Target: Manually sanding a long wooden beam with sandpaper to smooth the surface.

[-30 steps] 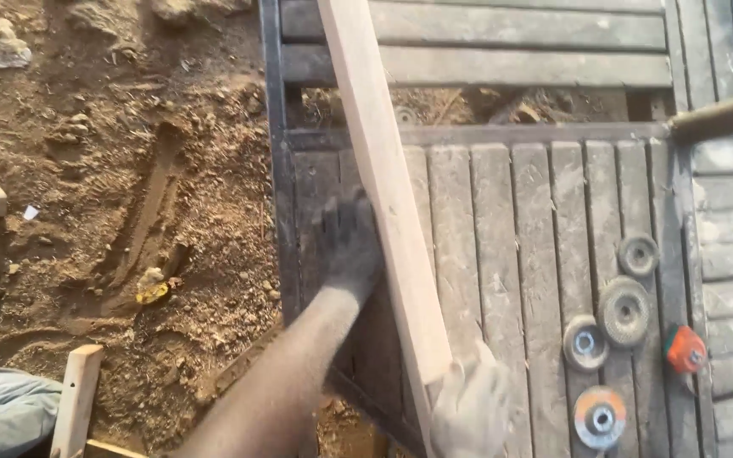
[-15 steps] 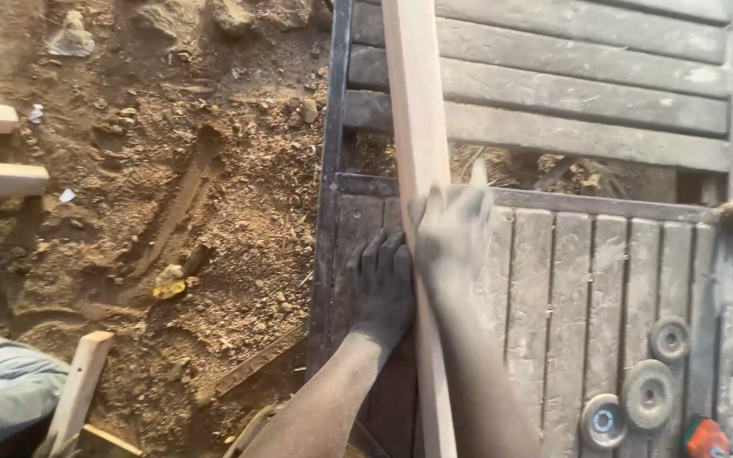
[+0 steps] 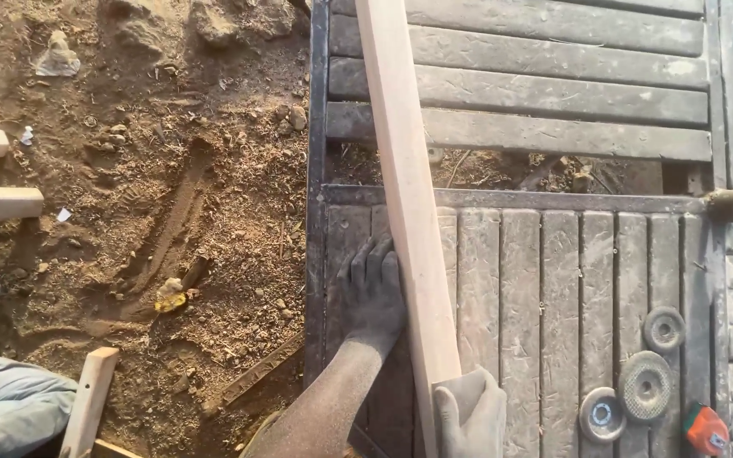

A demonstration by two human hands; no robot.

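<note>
Left hand (image 3: pixel 372 293), in a dark glove, lay flat and open against the left edge of the long pale wooden plank (image 3: pixel 409 212), which lay lengthwise across the grey slatted metal bench (image 3: pixel 553 280). Half a second earlier the right hand (image 3: pixel 468 416) was pressed higher on the plank; it had slid down to the near end, grasping it, partly cut off. Round grinding discs (image 3: pixel 645 386) lay right of the plank.

Our left hand (image 3: pixel 372 293), in a dark glove, lies flat with fingers stretched forward, its bare forearm reaching up from below. Our right hand (image 3: pixel 469 416), in a grey glove, sits low, fingers curled.
</note>
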